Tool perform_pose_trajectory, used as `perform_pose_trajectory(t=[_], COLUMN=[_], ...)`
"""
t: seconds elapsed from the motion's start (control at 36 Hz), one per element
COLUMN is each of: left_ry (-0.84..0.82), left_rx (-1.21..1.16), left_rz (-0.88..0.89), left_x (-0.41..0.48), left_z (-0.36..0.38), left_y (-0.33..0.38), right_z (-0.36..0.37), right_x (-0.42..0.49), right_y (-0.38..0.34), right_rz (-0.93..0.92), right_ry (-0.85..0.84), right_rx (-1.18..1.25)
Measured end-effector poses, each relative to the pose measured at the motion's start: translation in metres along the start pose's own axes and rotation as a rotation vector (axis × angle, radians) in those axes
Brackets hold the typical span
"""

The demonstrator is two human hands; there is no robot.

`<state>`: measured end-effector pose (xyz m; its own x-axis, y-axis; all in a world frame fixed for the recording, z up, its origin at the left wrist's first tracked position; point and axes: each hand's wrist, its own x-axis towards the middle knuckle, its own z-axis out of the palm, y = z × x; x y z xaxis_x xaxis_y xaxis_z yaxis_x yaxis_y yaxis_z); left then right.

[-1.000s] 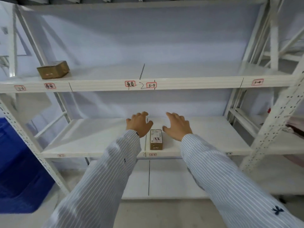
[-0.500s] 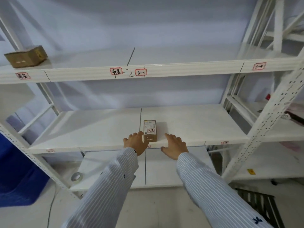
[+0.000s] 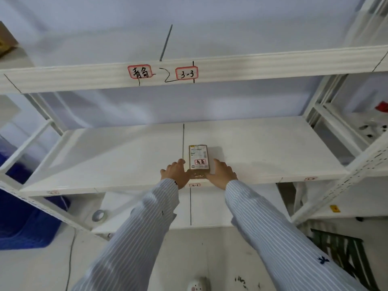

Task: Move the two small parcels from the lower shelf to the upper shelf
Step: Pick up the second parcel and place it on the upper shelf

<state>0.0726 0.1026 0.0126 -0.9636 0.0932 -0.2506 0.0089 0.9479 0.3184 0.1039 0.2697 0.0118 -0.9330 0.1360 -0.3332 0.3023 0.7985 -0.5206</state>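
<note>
A small brown parcel (image 3: 198,159) with a white label lies lengthwise at the front edge of the lower shelf (image 3: 117,156), beside a black dividing line. My left hand (image 3: 175,173) presses against its left near corner and my right hand (image 3: 222,174) against its right near corner, so the parcel is clasped between them while it rests on the shelf. The upper shelf (image 3: 262,67) runs across above, with labels on its front beam. A second brown parcel (image 3: 5,42) sits on the upper shelf at the far left, cut off by the frame edge.
A blue bin (image 3: 21,227) stands on the floor at the left. A roll of tape (image 3: 99,215) lies on the bottom shelf. A perforated white upright (image 3: 361,160) of the rack slants at the right, with a dark pallet (image 3: 340,255) below it.
The view has moved closer to the rack and tilted down. My hands have closed in from just apart and now touch both sides of the parcel's near end.
</note>
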Motion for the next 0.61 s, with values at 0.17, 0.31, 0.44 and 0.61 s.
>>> perform_pose_trajectory(t=[0.17,0.31,0.44,0.61], left_ry=[-0.105,-0.171,-0.213,-0.270], left_rx=[-0.022,-0.038,-0.077,-0.191], left_rz=[-0.010,-0.035,-0.040,0.000], left_x=[0.046,0.074,0.094,0.102], left_z=[0.023,0.030,0.034,0.037], left_y=[-0.005,-0.003,-0.003,-0.002], right_z=[0.030,0.022,0.027,0.028], right_x=[0.068,0.076,0.096,0.099], right_y=[0.010,-0.003,0.000,-0.003], right_rz=[0.011,0.042,0.097,0.103], right_ry=[-0.077,-0.096,-0.131,-0.142], right_rx=[0.166,0.263,0.345,0.400])
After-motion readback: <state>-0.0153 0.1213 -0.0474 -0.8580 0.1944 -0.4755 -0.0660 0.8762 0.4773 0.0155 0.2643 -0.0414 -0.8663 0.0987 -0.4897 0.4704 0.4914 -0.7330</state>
